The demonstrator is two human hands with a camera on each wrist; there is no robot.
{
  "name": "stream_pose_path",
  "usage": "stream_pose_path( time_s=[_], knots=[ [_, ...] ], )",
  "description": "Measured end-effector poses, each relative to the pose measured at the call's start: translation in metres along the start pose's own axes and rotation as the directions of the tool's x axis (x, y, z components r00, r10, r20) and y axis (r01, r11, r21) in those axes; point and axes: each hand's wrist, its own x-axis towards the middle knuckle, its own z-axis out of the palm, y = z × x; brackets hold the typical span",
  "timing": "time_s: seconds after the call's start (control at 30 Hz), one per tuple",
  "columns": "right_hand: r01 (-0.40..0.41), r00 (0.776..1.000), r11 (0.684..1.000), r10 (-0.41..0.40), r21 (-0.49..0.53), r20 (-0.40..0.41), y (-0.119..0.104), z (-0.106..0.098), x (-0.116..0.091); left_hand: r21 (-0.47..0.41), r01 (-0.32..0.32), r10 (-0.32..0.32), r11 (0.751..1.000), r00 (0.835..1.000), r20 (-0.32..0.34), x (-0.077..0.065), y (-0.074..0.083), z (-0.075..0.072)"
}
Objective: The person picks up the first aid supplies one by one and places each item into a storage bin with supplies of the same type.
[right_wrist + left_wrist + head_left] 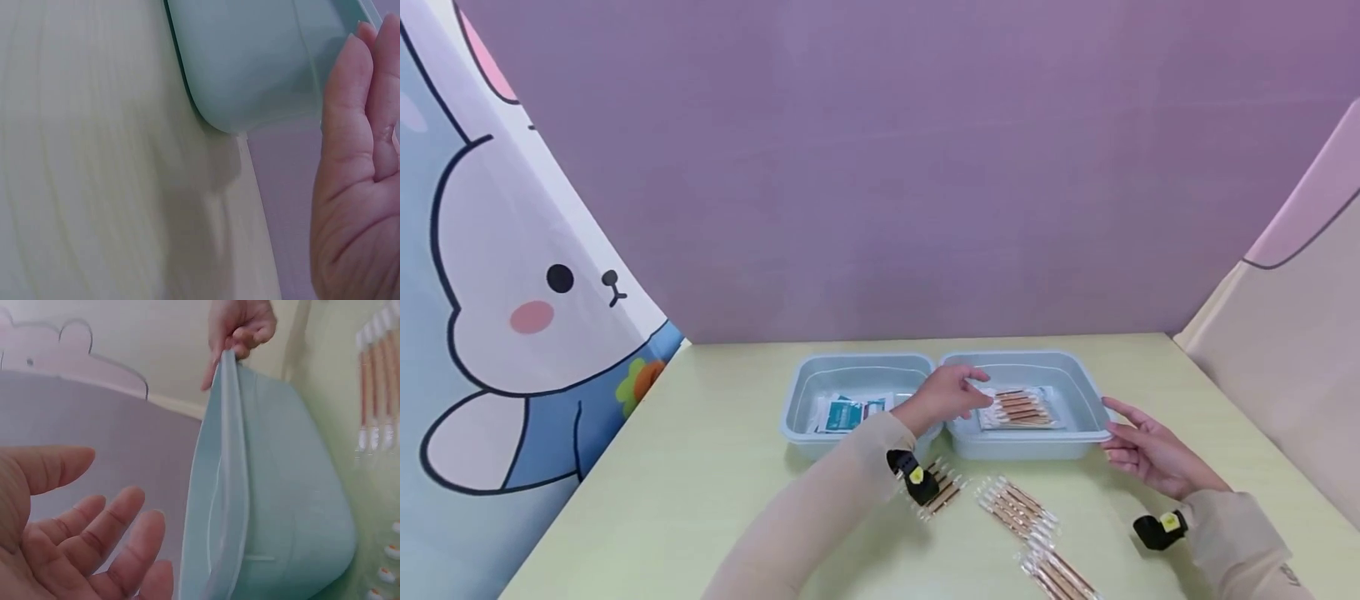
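Observation:
My left hand (pixel 951 393) hovers over the left side of the right pale blue plastic basin (pixel 1018 448), fingers spread and loosely bent. Nothing is between them in the left wrist view, where the palm and fingers (pixel 122 528) show beside the basin wall. My right hand (pixel 1153 457) pinches this basin's right rim, with fingers on both sides of it. Inside the basin lies a clear pack of cotton swabs (pixel 1021 412) with brown sticks. In the right wrist view, the right hand (pixel 359 169) is up against the basin's outer wall (pixel 256 69).
A matching basin (pixel 801 400) stands close on the left, holding teal-and-white sachets (pixel 844 415). In front on the table (pixel 715 467) lie packs of cotton swabs (pixel 1017 507), one (pixel 951 493) partly behind the left wrist and another (pixel 1060 571) nearest. A purple panel (pixel 880 183) rises behind.

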Motion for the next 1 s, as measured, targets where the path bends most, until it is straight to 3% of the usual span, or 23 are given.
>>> stream_pose_path(
  time_s=[0.2,0.37,0.5,0.8,1.0],
  knots=[
    [-0.006,1.000,1.000,0.005,0.021,0.013,0.003,0.001,0.005,0.128,-0.072,0.069,0.989,0.997,0.023,-0.032,-0.009,-0.002],
    [0.005,0.999,1.000,-0.007,0.030,0.047,0.004,-0.001,0.004,0.241,-0.068,0.065,0.968,0.998,0.022,-0.057,-0.025,-0.004],
    [0.013,0.997,0.999,-0.017,0.050,0.075,0.002,-0.003,0.003,0.279,-0.044,0.043,0.959,0.999,0.008,-0.072,-0.038,-0.005],
    [0.010,0.997,0.998,-0.015,0.065,0.071,0.001,-0.005,0.000,0.331,0.001,-0.018,0.944,0.999,0.047,-0.085,-0.067,-0.013],
    [0.003,0.996,0.998,-0.009,0.063,0.083,0.001,-0.004,0.002,0.360,-0.024,0.016,0.933,1.000,0.026,-0.087,-0.079,-0.018]
  ],
)
